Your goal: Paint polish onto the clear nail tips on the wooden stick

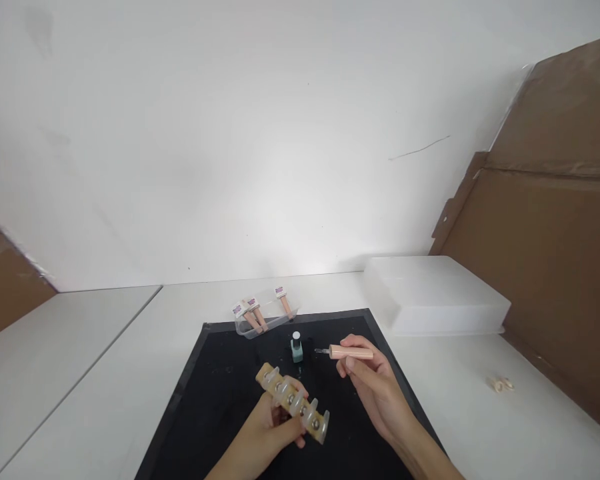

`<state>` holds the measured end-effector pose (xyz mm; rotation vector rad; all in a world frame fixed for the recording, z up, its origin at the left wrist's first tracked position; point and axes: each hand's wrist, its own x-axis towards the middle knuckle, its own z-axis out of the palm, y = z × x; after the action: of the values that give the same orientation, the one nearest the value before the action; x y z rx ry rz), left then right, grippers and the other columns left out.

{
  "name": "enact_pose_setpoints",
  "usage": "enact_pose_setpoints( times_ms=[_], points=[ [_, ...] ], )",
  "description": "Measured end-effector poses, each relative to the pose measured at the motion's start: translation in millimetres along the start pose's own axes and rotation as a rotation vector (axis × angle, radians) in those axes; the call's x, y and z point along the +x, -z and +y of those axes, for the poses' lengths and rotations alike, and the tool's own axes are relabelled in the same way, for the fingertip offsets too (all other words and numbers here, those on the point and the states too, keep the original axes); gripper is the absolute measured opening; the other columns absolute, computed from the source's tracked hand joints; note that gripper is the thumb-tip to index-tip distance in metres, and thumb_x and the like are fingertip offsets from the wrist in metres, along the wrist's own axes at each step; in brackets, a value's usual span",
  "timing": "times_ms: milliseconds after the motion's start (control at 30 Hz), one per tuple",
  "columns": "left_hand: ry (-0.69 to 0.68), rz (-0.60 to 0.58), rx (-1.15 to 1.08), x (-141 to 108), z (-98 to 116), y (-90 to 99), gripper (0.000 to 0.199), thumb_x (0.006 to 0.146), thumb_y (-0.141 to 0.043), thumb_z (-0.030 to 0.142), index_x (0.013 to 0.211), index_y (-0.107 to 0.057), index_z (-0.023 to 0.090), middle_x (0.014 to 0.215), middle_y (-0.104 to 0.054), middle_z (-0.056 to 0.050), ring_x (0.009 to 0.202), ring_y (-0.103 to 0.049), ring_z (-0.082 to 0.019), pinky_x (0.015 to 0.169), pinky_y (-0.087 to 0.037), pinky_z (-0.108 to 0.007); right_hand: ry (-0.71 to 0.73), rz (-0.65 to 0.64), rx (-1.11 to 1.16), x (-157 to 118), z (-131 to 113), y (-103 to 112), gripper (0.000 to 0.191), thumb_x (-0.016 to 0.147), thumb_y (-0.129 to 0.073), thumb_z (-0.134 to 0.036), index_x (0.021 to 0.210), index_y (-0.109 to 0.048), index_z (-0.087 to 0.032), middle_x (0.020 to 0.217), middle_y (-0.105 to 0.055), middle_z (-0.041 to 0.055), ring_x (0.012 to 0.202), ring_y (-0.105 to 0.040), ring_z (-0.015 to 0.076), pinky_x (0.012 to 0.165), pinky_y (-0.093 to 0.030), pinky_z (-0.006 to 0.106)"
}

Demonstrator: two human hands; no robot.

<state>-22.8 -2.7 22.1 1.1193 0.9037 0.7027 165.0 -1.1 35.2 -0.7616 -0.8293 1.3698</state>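
Observation:
My left hand is wrapped round a tan stand strip and holds it at a slant. A row of several clear false nail tips stands along it, with round metal studs between them. My right hand pinches a pink-handled brush between thumb and fingers. Its thin brush end points left, apart from the nail tips. Just left of that end, a small bottle of green nail polish stands upright with a dark cap that is white on top.
A black mat lies under my hands on the white table. At its back edge, a clear tray holds three pink tubes with labels. A white plastic box, small beige pieces and a cardboard panel are on the right.

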Motion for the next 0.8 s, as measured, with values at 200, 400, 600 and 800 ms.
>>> enact_pose_setpoints(
  times_ms=[200, 400, 600, 800],
  points=[
    [-0.086, 0.011, 0.012, 4.1, -7.9, 2.3, 0.042, 0.063, -0.069, 0.046, 0.088, -0.048, 0.02, 0.074, -0.049, 0.001, 0.069, -0.047, -0.012, 0.058, -0.044, -0.026, 0.017, -0.034, -0.013, 2.0, -1.4, 0.0, 0.011, 0.065, -0.076, -0.022, 0.073, -0.068, -0.022, 0.076, -0.051, -0.0011, 0.068, -0.046, 0.0138, 0.066, -0.038, 0.026],
    [-0.135, 0.03, 0.014, 2.9, -8.2, 1.3, 0.038, 0.067, -0.065, 0.047, 0.089, -0.048, 0.021, 0.073, -0.049, 0.001, 0.068, -0.048, -0.013, 0.057, -0.043, -0.025, 0.076, -0.072, -0.027, -0.9, 0.4, -1.4, 0.018, 0.076, -0.067, -0.033, 0.062, -0.064, -0.021, 0.083, -0.051, 0.0009, 0.068, -0.047, 0.0149, 0.067, -0.039, 0.029],
    [-0.165, 0.072, 0.079, 5.0, -8.0, 0.7, 0.032, 0.072, -0.061, 0.044, 0.09, -0.048, 0.021, 0.074, -0.049, 0.001, 0.065, -0.047, -0.012, 0.057, -0.041, -0.025, 0.216, -0.193, -0.219, -2.9, -0.5, -3.1, 0.027, 0.083, -0.056, -0.038, 0.064, -0.064, -0.022, 0.073, -0.057, 0.0036, 0.07, -0.048, 0.0193, 0.065, -0.038, 0.031],
    [-0.176, 0.097, 0.141, 8.4, -9.3, -0.1, 0.033, 0.072, -0.06, 0.046, 0.091, -0.048, 0.022, 0.075, -0.046, 0.001, 0.062, -0.045, -0.012, 0.056, -0.039, -0.025, 0.281, -0.3, -0.373, -4.8, -5.6, -4.4, 0.028, 0.087, -0.053, -0.037, 0.064, -0.062, -0.022, 0.071, -0.06, 0.0043, 0.069, -0.052, 0.0201, 0.064, -0.038, 0.033]
  ],
)
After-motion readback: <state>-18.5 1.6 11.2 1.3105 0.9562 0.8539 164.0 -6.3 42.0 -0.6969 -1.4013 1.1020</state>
